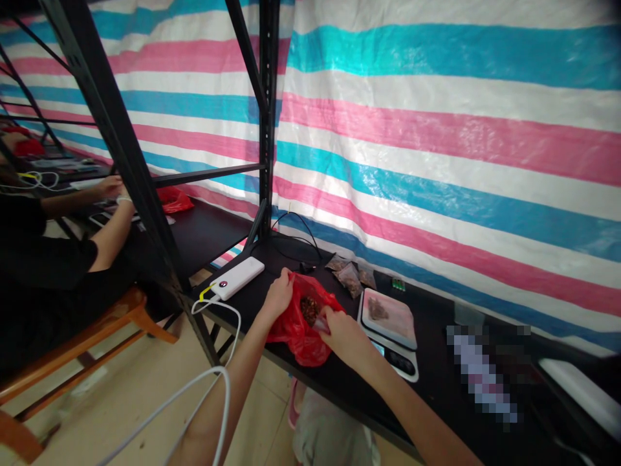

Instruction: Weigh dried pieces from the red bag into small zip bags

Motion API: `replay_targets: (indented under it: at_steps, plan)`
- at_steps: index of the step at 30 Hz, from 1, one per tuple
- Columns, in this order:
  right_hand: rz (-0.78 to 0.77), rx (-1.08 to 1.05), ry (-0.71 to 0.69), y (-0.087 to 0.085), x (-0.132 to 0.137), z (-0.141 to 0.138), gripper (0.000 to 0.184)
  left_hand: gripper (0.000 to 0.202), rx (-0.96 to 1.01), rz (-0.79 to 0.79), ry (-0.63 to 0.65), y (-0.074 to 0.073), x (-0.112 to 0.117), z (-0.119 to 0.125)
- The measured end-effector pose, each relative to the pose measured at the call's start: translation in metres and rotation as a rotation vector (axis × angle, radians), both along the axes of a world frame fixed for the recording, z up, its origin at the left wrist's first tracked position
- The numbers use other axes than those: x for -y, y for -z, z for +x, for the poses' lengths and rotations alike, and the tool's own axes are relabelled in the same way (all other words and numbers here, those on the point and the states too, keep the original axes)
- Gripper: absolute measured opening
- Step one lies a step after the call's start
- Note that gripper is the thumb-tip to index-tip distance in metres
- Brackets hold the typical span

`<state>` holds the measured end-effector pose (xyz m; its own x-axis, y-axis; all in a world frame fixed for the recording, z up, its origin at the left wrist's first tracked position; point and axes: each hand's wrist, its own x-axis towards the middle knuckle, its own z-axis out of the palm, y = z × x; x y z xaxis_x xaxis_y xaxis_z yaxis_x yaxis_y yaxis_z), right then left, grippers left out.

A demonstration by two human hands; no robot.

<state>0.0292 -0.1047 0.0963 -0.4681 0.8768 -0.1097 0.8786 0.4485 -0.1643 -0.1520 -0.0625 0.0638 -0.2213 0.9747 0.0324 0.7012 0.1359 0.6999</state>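
Note:
A red plastic bag sits open at the table's front edge, with brown, loose dried bits showing inside. My left hand is closed on the bag's left rim. At the right side of its mouth, my right hand pinches what looks like a small clear plastic bag, partly hidden by the fingers. Just right of that hand stands a white digital scale, a small filled packet lying on its pan. Several clear packets of brown bits lie behind the red bag.
A white power bank with a white cable lies left on the black table. Behind the scale is a small green item. A black metal post and striped sheeting stand behind. Another person sits at the left table.

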Motion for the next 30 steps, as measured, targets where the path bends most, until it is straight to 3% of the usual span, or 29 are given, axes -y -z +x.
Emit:
replay_targets:
  at_steps: [5,12,21,25,30]
  plan:
    - [0.041,0.162,0.010,-0.003,-0.004,-0.002,0.028,0.055,0.026,-0.011,0.121,0.011,0.003,0.006]
    - [0.091,0.189,0.013,0.000,-0.007,-0.007,0.024,0.030,-0.079,-0.106,0.197,0.010,0.003,0.003]
    - [0.012,-0.006,0.069,0.019,-0.020,-0.004,0.026,0.027,0.414,0.126,0.247,0.011,0.000,0.011]
    - [-0.014,-0.096,0.128,0.030,-0.028,0.001,0.033,0.026,0.508,0.147,0.284,0.014,-0.004,0.012]
    - [0.004,-0.176,0.148,0.037,-0.030,0.006,0.032,0.028,0.505,0.073,0.176,0.019,-0.004,0.007]
